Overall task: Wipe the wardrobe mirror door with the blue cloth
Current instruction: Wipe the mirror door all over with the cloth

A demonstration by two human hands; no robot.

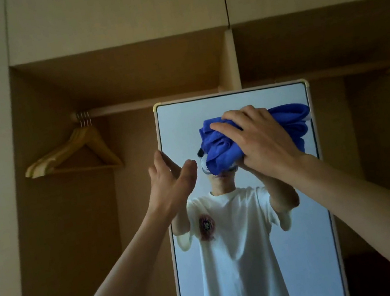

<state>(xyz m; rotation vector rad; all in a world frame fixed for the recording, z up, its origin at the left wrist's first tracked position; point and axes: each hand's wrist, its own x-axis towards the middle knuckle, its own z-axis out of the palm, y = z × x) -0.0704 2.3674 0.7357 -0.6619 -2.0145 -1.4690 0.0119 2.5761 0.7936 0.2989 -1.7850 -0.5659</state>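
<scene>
Right hand (259, 137) clamps bunched blue cloth (217, 151) at 12 o'clock on mirror door (308, 245), left hand (168, 178) flat-open at 10 o'clock — we risk the door swinging.

Blue cloth (216, 144), tan wardrobe (114, 14), yellow-cornered mirror (306, 232), pale wooden hangers (73, 152).
</scene>
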